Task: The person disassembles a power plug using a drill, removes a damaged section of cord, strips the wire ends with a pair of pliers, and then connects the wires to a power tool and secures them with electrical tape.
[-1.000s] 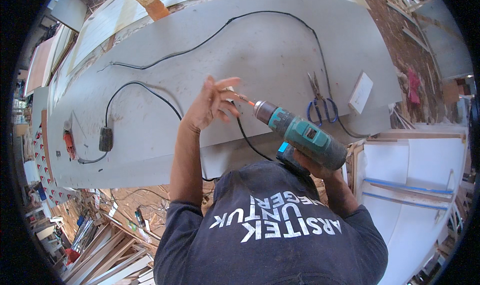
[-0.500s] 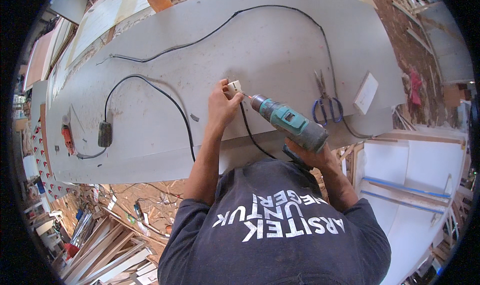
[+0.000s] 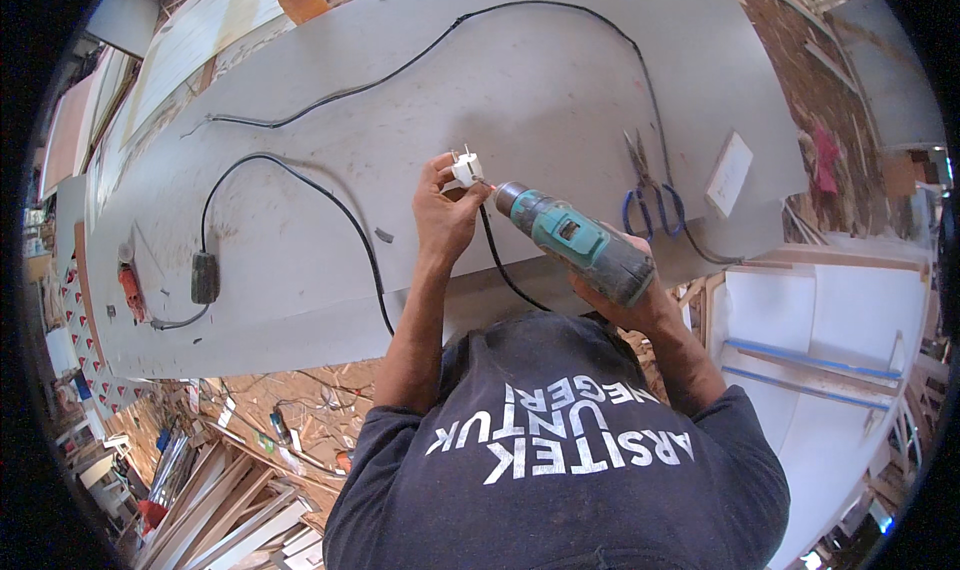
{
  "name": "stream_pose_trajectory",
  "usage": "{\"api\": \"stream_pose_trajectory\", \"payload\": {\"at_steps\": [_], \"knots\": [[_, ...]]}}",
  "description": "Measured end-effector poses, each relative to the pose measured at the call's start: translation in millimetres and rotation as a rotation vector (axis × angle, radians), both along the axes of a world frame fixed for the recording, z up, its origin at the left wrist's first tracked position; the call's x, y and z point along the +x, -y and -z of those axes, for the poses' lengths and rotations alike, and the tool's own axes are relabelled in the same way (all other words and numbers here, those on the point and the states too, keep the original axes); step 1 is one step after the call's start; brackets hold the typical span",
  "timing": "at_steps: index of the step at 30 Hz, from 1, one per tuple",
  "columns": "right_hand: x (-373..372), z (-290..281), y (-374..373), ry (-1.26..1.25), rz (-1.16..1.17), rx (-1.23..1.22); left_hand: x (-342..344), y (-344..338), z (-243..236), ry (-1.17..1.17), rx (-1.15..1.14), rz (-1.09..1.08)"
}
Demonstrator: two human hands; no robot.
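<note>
My left hand (image 3: pixel 443 210) is closed on a white two-pin plug (image 3: pixel 466 170), holding it above the grey sheet tabletop (image 3: pixel 530 80) with its metal pins pointing away from me. A black cable (image 3: pixel 497 252) runs from the plug down toward my body. My right hand (image 3: pixel 628 300) grips a teal and dark cordless drill (image 3: pixel 575 238). The drill's bit points left and meets the plug beside my left fingertips; whether it sits in a screw is too small to tell. The drill's handle is mostly hidden under its body and my hand.
Scissors with blue handles (image 3: pixel 650 200) and a white block (image 3: pixel 729 175) lie to the right. A long black cable (image 3: pixel 400 67) arcs across the back. At left are a dark inline box (image 3: pixel 205 278) and a red-handled tool (image 3: pixel 131 290). Wood offcuts (image 3: pixel 215 510) cover the floor lower left.
The plug has turned slightly in my left hand, so its pins show more clearly. The drill has shifted a little to the left. The whole view has moved slightly.
</note>
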State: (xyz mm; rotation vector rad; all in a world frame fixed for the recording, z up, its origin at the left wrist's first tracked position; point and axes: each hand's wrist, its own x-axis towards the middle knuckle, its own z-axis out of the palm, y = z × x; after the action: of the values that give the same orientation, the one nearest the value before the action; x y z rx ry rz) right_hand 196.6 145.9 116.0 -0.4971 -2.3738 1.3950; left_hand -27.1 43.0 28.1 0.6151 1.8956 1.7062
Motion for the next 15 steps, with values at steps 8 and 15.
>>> {"api": "stream_pose_trajectory", "payload": {"at_steps": [8, 15], "knots": [[2.6, -1.7, 0.4, 0.073, -0.021, -0.022, 5.7, 0.0, -8.3, -0.061, 0.005, -0.009], [0.7, -6.1, 2.8, 0.044, -0.035, 0.038, 8.7, 2.3, -11.7, -0.144, -0.029, 0.017]]}}
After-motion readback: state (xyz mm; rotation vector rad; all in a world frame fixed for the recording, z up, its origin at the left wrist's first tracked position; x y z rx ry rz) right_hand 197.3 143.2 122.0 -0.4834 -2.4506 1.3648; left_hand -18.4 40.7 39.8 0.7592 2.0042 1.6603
